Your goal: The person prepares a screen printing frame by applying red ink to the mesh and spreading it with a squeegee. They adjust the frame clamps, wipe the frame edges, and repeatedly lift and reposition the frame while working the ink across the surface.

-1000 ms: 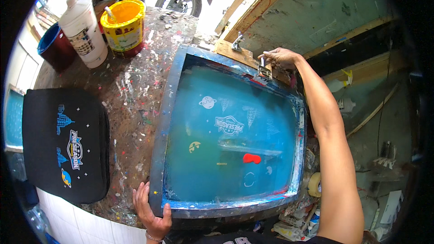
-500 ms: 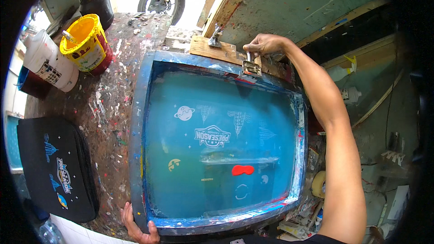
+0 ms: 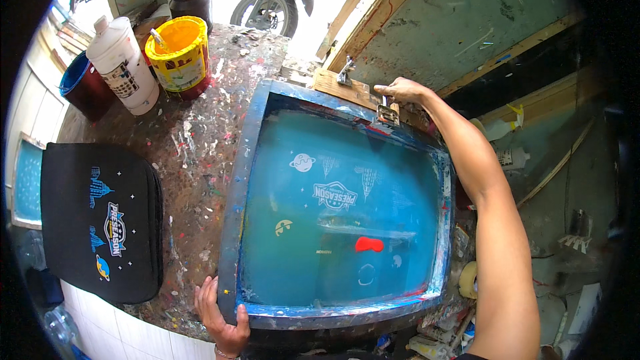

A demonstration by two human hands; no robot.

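Observation:
A blue-stained screen printing frame (image 3: 232, 227) lies on the paint-spattered table. Its teal mesh (image 3: 320, 240) bears pale designs and a red patch (image 3: 369, 245). At the frame's near left corner, my left hand (image 3: 225, 323) grips the edge, fingers along the outer side and thumb round the front. My right hand (image 3: 405, 91) reaches to the far side, closed on the upright lever of a metal hinge clamp (image 3: 387, 115) that sits on the frame's far rail. A second metal clamp (image 3: 345, 72) stands on the wooden strip (image 3: 333, 87) behind the frame.
A stack of black printed fabric panels (image 3: 73, 220) lies at the left. Behind it stand a yellow paint bucket (image 3: 179, 60), a white bottle (image 3: 127, 70), a dark blue-rimmed pot (image 3: 87, 90) and a black jar (image 3: 191, 0). Tape (image 3: 468, 280) lies right of the frame.
The view has turned left, so the frame and table appear further right and more of the black panels shows. Both hands keep their places on the frame and the clamp lever.

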